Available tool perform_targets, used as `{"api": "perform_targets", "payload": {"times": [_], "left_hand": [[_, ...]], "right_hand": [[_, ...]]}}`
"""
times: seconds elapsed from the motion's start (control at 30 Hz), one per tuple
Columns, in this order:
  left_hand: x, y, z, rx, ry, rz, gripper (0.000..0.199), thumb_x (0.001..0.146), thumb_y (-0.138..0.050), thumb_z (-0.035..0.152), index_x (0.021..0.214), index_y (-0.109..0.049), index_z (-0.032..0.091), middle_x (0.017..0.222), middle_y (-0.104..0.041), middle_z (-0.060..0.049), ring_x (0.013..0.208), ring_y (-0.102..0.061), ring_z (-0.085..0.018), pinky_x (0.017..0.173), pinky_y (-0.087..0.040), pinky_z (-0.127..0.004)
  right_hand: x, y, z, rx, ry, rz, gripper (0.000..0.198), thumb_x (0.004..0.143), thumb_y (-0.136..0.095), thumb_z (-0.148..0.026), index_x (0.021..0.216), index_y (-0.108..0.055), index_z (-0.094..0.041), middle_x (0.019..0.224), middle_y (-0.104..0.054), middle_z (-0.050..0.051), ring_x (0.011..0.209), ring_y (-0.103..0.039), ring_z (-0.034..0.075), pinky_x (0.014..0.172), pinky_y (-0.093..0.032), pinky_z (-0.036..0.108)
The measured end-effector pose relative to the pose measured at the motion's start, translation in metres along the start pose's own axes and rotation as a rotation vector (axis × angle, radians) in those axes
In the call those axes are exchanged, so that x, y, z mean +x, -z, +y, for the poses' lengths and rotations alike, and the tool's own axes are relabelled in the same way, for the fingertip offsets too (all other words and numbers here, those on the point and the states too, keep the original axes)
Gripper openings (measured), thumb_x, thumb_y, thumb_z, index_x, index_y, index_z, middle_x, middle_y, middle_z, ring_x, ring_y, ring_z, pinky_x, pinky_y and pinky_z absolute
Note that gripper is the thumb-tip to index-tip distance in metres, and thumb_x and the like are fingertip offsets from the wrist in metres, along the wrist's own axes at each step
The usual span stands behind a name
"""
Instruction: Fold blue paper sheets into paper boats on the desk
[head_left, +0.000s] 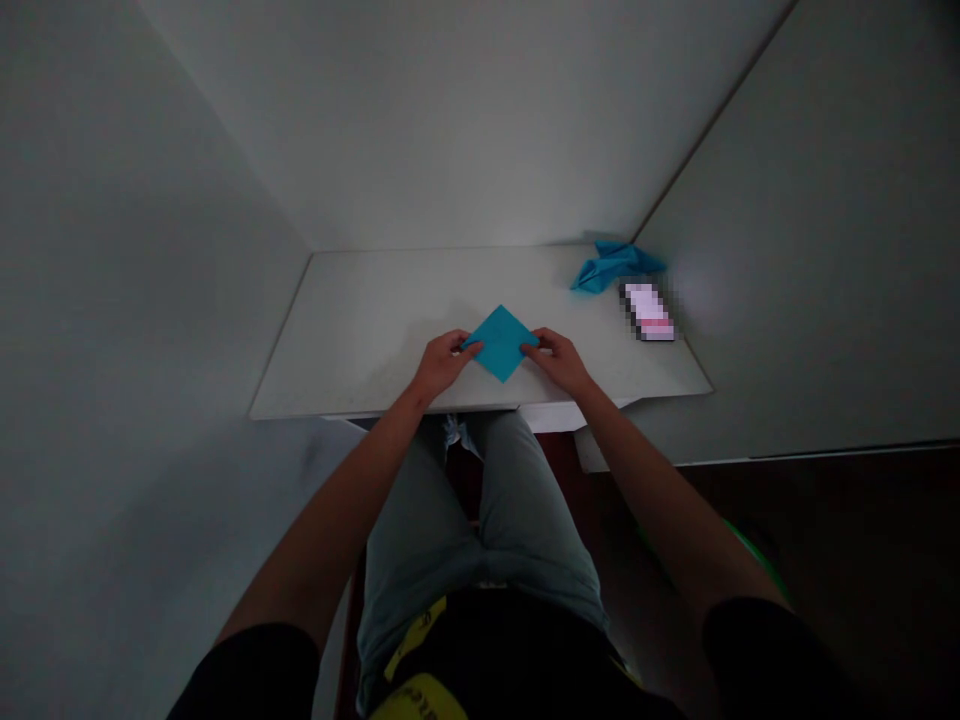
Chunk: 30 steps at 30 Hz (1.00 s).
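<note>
A blue sheet of paper (pixel 501 343) is held up over the white table, turned so that it looks like a diamond with one corner toward me. My left hand (pixel 444 362) pinches its left corner, thumb on top and fingers behind. At the opposite corner, my right hand (pixel 556 358) grips the paper the same way. The paper's surface looks flat, and its underside is hidden from me.
A folded blue paper shape (pixel 616 266) lies at the back right of the white table (pixel 360 320). Just in front of it is a phone (pixel 648 310) with a lit, blurred screen. Walls (pixel 465 120) enclose the table's back and sides.
</note>
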<state>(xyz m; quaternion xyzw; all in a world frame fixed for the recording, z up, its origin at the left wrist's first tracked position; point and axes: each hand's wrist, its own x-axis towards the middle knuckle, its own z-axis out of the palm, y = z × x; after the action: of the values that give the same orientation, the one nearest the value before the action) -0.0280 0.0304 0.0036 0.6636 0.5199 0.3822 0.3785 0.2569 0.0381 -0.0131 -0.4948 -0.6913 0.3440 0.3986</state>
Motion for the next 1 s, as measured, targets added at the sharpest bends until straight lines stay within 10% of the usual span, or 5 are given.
{"api": "perform_targets", "payload": {"times": [0.13,0.43,0.8,1.0], "left_hand": [[-0.005,-0.004,-0.015,0.370,-0.100,0.031,0.010,0.097,-0.077,0.026,0.103,-0.084,0.021,0.108,-0.083,-0.010,0.107,-0.074,-0.030,0.101,-0.056,-0.045],[-0.032,-0.004,-0.007,0.668,-0.303,-0.116,0.045,0.100,-0.060,0.008,0.132,-0.084,0.030,0.137,-0.082,-0.007,0.131,-0.068,-0.031,0.116,-0.047,-0.053],[-0.077,-0.013,0.000,0.829,-0.367,-0.166,0.064,0.113,-0.051,0.040,0.171,-0.052,0.013,0.177,-0.050,-0.016,0.165,-0.049,-0.032,0.135,-0.037,-0.051],[-0.080,-0.016,-0.002,0.824,-0.387,-0.164,0.074,0.110,-0.061,0.053,0.170,-0.052,0.010,0.178,-0.047,-0.018,0.168,-0.045,-0.034,0.140,-0.032,-0.055]], "right_hand": [[0.003,-0.007,0.016,-0.319,0.041,0.003,0.019,0.092,-0.078,-0.039,0.102,-0.083,-0.024,0.101,-0.083,0.007,0.095,-0.073,0.027,0.095,-0.055,0.045],[-0.010,-0.004,0.010,-0.495,0.211,-0.069,0.023,0.096,-0.067,-0.018,0.108,-0.086,-0.026,0.122,-0.085,0.009,0.114,-0.074,0.031,0.103,-0.051,0.051],[-0.067,-0.068,-0.042,-0.622,0.272,-0.140,0.053,0.117,-0.048,-0.045,0.162,-0.062,-0.022,0.166,-0.065,0.012,0.157,-0.059,0.029,0.134,-0.034,0.055],[-0.068,-0.032,-0.018,-0.639,0.154,-0.067,0.057,0.118,-0.041,-0.053,0.163,-0.062,-0.026,0.170,-0.060,0.011,0.162,-0.054,0.032,0.137,-0.029,0.063]]}}
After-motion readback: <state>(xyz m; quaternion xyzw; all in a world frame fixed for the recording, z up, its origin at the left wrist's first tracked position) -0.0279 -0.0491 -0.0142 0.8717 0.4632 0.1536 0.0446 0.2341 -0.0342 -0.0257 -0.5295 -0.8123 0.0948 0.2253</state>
